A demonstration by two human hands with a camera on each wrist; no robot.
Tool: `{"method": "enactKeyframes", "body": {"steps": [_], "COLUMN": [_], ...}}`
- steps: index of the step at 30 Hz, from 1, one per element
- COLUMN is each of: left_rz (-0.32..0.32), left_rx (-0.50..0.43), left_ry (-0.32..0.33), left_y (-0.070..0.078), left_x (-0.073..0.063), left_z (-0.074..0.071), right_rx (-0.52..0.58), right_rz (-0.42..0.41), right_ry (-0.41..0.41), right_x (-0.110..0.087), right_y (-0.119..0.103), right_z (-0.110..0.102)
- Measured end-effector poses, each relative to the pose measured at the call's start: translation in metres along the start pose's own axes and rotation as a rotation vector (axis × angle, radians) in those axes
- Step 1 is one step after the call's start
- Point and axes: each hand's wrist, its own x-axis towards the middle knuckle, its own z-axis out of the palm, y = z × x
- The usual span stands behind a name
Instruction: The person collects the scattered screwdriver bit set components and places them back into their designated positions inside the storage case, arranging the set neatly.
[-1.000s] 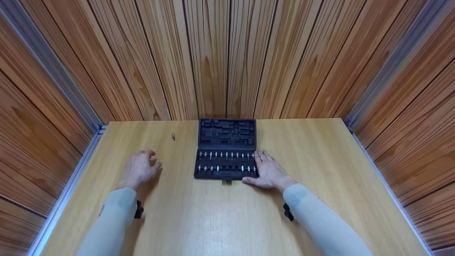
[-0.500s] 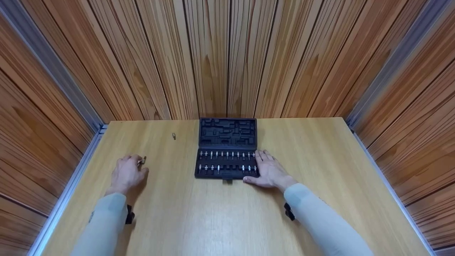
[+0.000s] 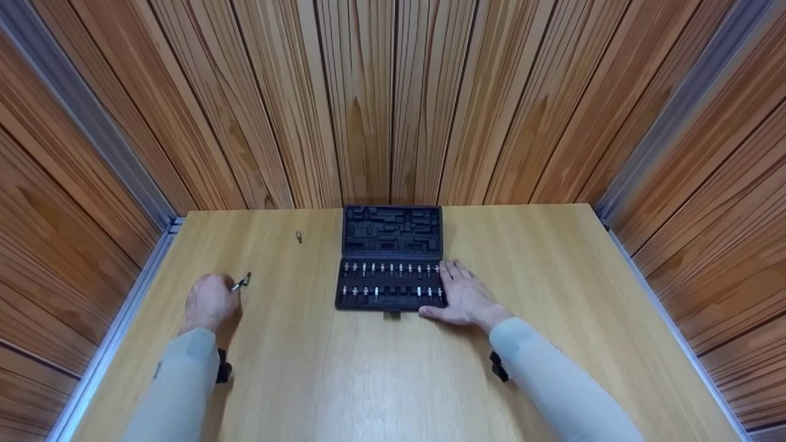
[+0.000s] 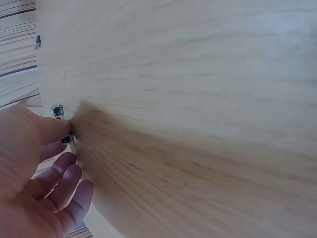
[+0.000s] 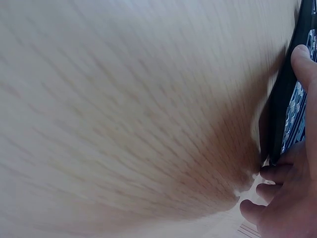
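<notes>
My left hand (image 3: 210, 302) is low over the left of the table. In the left wrist view its thumb and index finger pinch a small metal bit socket (image 4: 67, 140), partly hidden by the thumb. Another bit socket (image 4: 57, 110) lies just past the fingertips; in the head view this second one (image 3: 247, 279) sits right beside the hand. My right hand (image 3: 465, 296) rests with straight fingers along the right edge of an open black socket case (image 3: 399, 303), thumb at its front corner. Two rows of metal bit sockets fill the case's lower half, with a gap mid front row.
A single bit socket (image 3: 299, 237) lies farther back, left of the case. The case's lid (image 3: 393, 230), with moulded recesses, leans open near the wooden back wall (image 3: 393, 123). Metal rails (image 3: 116, 344) run along the table's sides.
My left hand has moved left and slightly toward me, uncovering the bit sockets at its fingertips, and one is now pinched. The right hand and the case have stayed put.
</notes>
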Motion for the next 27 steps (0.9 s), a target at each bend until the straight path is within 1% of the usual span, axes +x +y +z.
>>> {"method": "enactKeyframes", "body": {"steps": [5,10,12,16,23,27], "left_rz": [-0.027,-0.011,-0.009,-0.015,0.017,0.022], "left_rx": [-0.061,-0.057,-0.063,-0.084,-0.07,-0.082], "left_ry": [-0.029,-0.02,-0.028,-0.064,-0.081,-0.094], "left_y": [-0.002,-0.004,-0.005,-0.004,-0.002,-0.002], "left_x": [-0.003,-0.007,-0.008,-0.01,-0.013,-0.014], "left_z": [-0.002,-0.002,-0.002,-0.003,-0.003,-0.004], "right_rx": [0.005,0.0,-0.001,0.006,-0.004,-0.001], "right_rz": [-0.005,-0.017,-0.019,-0.017,-0.001,0.0], "right_ry": [-0.001,0.007,0.011,0.016,-0.009,-0.012], "right_x": [0.0,-0.001,-0.001,-0.002,0.0,-0.001], "right_y": [-0.001,-0.002,-0.002,-0.002,-0.002,-0.002], "right_z": [0.001,0.0,0.0,-0.001,-0.001,-0.001]}}
